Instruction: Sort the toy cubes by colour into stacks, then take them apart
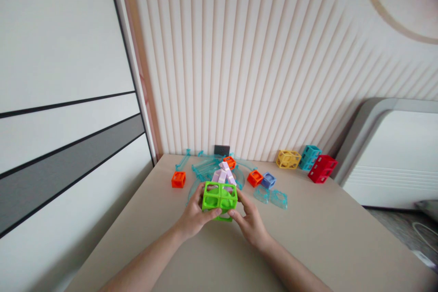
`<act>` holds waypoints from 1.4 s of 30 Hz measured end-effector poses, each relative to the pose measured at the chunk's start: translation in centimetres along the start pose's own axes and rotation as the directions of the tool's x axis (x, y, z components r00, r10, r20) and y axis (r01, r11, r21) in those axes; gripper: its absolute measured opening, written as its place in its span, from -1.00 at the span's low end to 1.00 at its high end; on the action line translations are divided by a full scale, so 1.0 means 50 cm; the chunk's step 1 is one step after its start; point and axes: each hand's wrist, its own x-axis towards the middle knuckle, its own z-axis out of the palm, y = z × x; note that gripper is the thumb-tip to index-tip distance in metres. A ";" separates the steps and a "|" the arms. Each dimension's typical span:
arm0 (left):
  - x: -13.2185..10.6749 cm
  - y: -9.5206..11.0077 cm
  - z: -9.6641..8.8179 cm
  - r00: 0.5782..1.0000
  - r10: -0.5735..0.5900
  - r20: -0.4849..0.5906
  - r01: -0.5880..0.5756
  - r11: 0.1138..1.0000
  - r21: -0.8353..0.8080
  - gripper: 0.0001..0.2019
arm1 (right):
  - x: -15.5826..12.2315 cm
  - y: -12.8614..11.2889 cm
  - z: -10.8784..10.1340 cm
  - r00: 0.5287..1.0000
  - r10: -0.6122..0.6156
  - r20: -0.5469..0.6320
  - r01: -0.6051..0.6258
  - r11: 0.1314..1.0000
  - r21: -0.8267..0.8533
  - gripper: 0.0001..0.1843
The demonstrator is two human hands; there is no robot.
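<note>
Between my two hands is a bright green open-frame toy block (220, 195), made of joined cubes, held up above the table. My left hand (195, 214) grips its left side, thumb along the lower front edge. On the opposite side my right hand (249, 221) grips it, its thumb also near the lower front. The fingers behind the block are partly hidden. Just beyond it lie pale lilac blocks (224, 172), partly covered by the green one. Clear teal track pieces (207, 169) spread behind and around them.
Orange cubes (178, 179) lie left, behind and right, one beside a blue-violet cube (268, 180). Clear teal square pieces (278, 199) are at right. Yellow (288, 159), teal (310, 157) and red blocks (322, 168) stand far right. A dark box (222, 150) is by the ribbed wall (219, 54).
</note>
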 end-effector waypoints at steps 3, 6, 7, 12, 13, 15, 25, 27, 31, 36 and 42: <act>0.000 -0.001 -0.001 1.000 0.010 0.010 -0.010 1.000 0.006 -0.43 | 0.001 -0.002 0.000 1.000 -0.010 0.001 0.010 1.000 -0.006 -0.31; 0.001 -0.004 -0.001 1.000 0.016 0.008 -0.016 1.000 0.011 -0.43 | 0.002 -0.004 0.000 1.000 -0.005 -0.001 0.005 1.000 -0.008 -0.31; 0.001 -0.006 -0.001 1.000 0.020 0.000 -0.020 1.000 0.014 -0.42 | 0.003 -0.005 0.000 1.000 0.000 -0.002 0.000 1.000 -0.007 -0.31; 0.004 -0.015 0.002 1.000 0.007 -0.021 -0.006 0.999 0.036 -0.39 | 0.010 -0.013 0.000 0.999 0.051 -0.002 -0.051 0.998 0.037 -0.33; 0.003 -0.014 0.003 1.000 -0.003 -0.017 0.003 1.000 0.024 -0.38 | 0.012 -0.015 0.000 0.998 0.069 -0.001 -0.069 0.996 0.061 -0.33; 0.002 -0.011 0.006 0.999 -0.036 0.001 0.036 0.999 -0.025 -0.36 | 0.017 -0.020 0.001 0.994 0.113 0.000 -0.112 0.985 0.129 -0.35; 0.005 -0.012 0.005 0.985 -0.106 0.135 0.134 0.968 -0.214 -0.38 | 0.042 -0.045 -0.001 0.963 0.262 -0.067 -0.218 0.899 0.380 -0.40; 0.006 -0.011 0.006 0.985 -0.108 0.133 0.133 0.970 -0.204 -0.44 | 0.044 -0.044 -0.002 0.958 0.278 -0.075 -0.227 0.889 0.397 -0.39; 0.007 0.003 0.011 0.989 -0.110 0.098 0.126 0.977 -0.174 -0.51 | 0.044 -0.049 -0.002 0.957 0.285 -0.061 -0.238 0.883 0.405 -0.41; 0.011 0.017 0.016 0.989 -0.123 0.083 0.140 0.962 -0.235 -0.58 | 0.045 -0.058 -0.006 0.955 0.297 -0.016 -0.268 0.882 0.387 -0.37; 0.011 0.018 0.018 0.990 -0.118 0.078 0.134 0.960 -0.244 -0.60 | 0.048 -0.060 -0.007 0.949 0.314 -0.014 -0.279 0.863 0.421 -0.37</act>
